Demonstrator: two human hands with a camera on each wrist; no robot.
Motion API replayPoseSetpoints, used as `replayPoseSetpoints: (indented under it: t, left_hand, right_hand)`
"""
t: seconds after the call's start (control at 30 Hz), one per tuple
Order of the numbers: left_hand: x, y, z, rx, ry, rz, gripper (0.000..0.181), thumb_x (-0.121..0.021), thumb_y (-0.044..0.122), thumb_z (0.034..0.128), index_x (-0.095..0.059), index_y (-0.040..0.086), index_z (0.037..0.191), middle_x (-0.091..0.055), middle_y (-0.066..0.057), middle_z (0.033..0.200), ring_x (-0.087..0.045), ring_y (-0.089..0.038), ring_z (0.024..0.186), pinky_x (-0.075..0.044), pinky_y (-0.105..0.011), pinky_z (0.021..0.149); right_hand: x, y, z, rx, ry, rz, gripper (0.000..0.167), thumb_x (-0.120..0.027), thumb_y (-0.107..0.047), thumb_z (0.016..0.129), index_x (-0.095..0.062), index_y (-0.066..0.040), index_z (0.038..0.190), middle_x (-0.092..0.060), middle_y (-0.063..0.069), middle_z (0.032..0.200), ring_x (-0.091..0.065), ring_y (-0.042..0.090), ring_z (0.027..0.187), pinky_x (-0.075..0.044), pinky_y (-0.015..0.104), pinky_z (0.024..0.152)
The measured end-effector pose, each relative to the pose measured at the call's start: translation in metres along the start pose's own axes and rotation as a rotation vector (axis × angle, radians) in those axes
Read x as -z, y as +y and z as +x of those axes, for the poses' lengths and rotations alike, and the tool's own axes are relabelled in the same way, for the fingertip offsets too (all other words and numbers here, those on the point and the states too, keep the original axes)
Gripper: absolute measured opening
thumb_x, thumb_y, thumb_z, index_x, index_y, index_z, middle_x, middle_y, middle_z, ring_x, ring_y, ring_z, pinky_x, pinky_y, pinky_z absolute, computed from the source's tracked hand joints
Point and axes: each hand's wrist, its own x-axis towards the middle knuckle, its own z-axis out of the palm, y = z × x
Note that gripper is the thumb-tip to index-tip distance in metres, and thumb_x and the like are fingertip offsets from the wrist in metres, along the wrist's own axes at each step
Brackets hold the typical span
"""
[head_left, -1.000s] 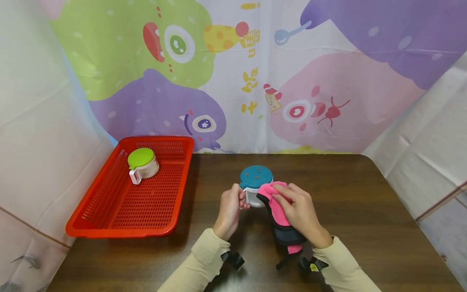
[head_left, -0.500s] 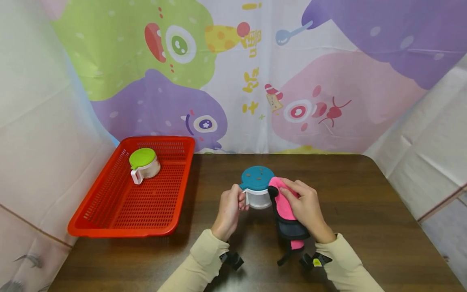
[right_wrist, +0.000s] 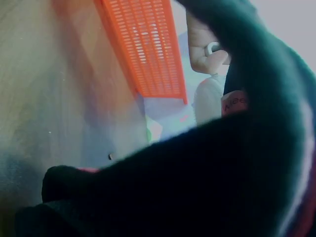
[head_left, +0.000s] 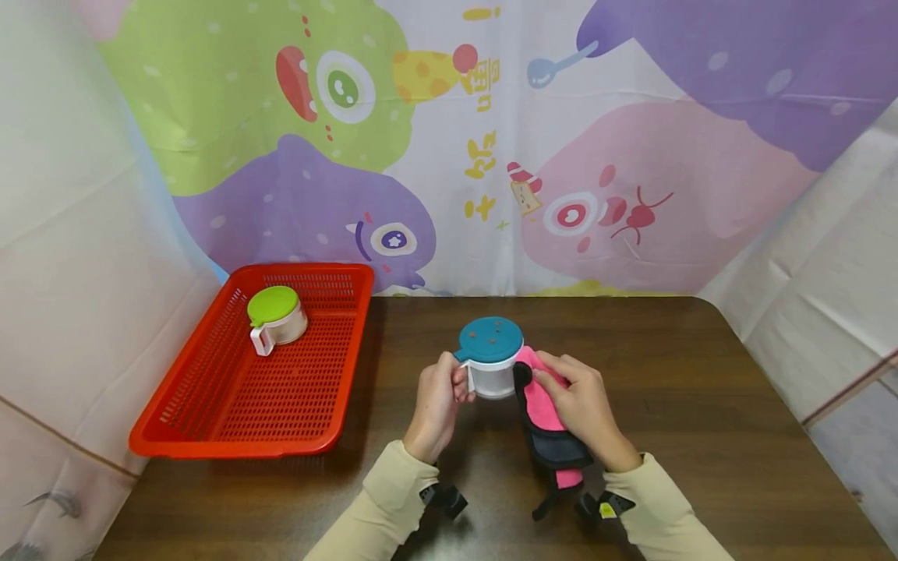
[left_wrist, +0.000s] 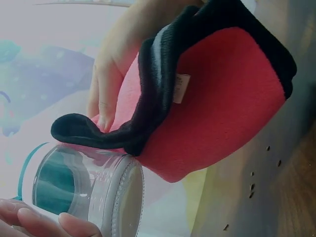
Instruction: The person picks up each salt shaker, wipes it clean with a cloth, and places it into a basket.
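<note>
My left hand (head_left: 434,403) grips the white handle of a clear seasoning jar (head_left: 493,380) with a blue lid, holding it off the table. Small brown bits lie on the lid (head_left: 490,340). My right hand (head_left: 584,397) pinches a pink cloth (head_left: 544,401) with black edging, its fold against the jar's right side. In the left wrist view the cloth (left_wrist: 222,103) touches the clear wall of the jar (left_wrist: 94,182), and a small tag shows on it. The dark side of the cloth (right_wrist: 207,173) hides most of the right wrist view.
A red plastic basket (head_left: 330,448) stands on the left of the brown wooden table (head_left: 701,436). Inside it sits a similar jar (head_left: 284,323) with a green lid. Several dark specks (left_wrist: 252,190) show in the left wrist view. A printed curtain (head_left: 484,257) hangs behind the table.
My right hand has drawn the cloth from the jar's front to its right side, then slightly back left. The jar has shifted only slightly in my left hand's grip.
</note>
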Motion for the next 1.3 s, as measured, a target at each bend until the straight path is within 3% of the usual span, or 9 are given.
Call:
replayPoseSetpoints:
  t: [0.17, 0.47, 0.73, 1.1, 1.3]
  left_hand:
    - [0.000, 0.002, 0.000, -0.005, 0.023, -0.018, 0.030, -0.036, 0.010, 0.0846, -0.035, 0.013, 0.055, -0.034, 0.005, 0.050, -0.034, -0.010, 0.049, -0.038, -0.025, 0.054]
    - [0.002, 0.006, 0.001, 0.004, 0.038, -0.024, 0.029, -0.036, 0.012, 0.0882, -0.038, 0.011, 0.059, -0.037, 0.003, 0.054, -0.037, -0.012, 0.053, -0.040, -0.026, 0.058]
    - [0.002, 0.006, 0.003, -0.006, 0.049, -0.013, 0.030, -0.037, 0.012, 0.0875, -0.038, 0.012, 0.058, -0.037, 0.003, 0.053, -0.036, -0.013, 0.054, -0.038, -0.028, 0.059]
    - [0.003, 0.005, 0.001, -0.008, 0.053, -0.041, 0.029, -0.036, 0.011, 0.0884, -0.037, 0.011, 0.060, -0.036, 0.003, 0.053, -0.036, -0.012, 0.053, -0.038, -0.027, 0.057]
    - [0.003, 0.008, -0.001, -0.007, 0.040, -0.049, 0.029, -0.036, 0.013, 0.0891, -0.038, 0.011, 0.060, -0.036, 0.003, 0.055, -0.037, -0.011, 0.053, -0.040, -0.025, 0.056]
  right_hand:
    - [-0.003, -0.002, -0.004, 0.033, -0.021, -0.012, 0.034, -0.076, -0.006, 0.079, -0.072, -0.004, 0.112, -0.055, -0.001, 0.065, -0.039, 0.007, 0.058, -0.035, 0.021, 0.049]
    - [-0.010, -0.007, -0.008, 0.190, -0.005, -0.017, 0.034, -0.078, -0.005, 0.076, -0.074, -0.008, 0.109, -0.056, -0.003, 0.068, -0.038, 0.002, 0.061, -0.033, 0.016, 0.050]
    - [-0.017, -0.011, -0.012, 0.312, -0.027, -0.081, 0.033, -0.080, -0.006, 0.074, -0.075, -0.009, 0.107, -0.071, 0.004, 0.093, -0.052, 0.008, 0.072, -0.043, 0.015, 0.060]
    - [-0.018, -0.006, -0.016, 0.310, -0.006, -0.104, 0.032, -0.081, -0.004, 0.072, -0.076, -0.011, 0.102, -0.062, -0.002, 0.075, -0.040, 0.002, 0.063, -0.033, 0.011, 0.055]
    - [-0.014, 0.000, -0.014, 0.252, 0.012, -0.075, 0.032, -0.081, -0.003, 0.071, -0.076, -0.010, 0.102, -0.050, -0.005, 0.064, -0.033, 0.000, 0.059, -0.027, 0.012, 0.050]
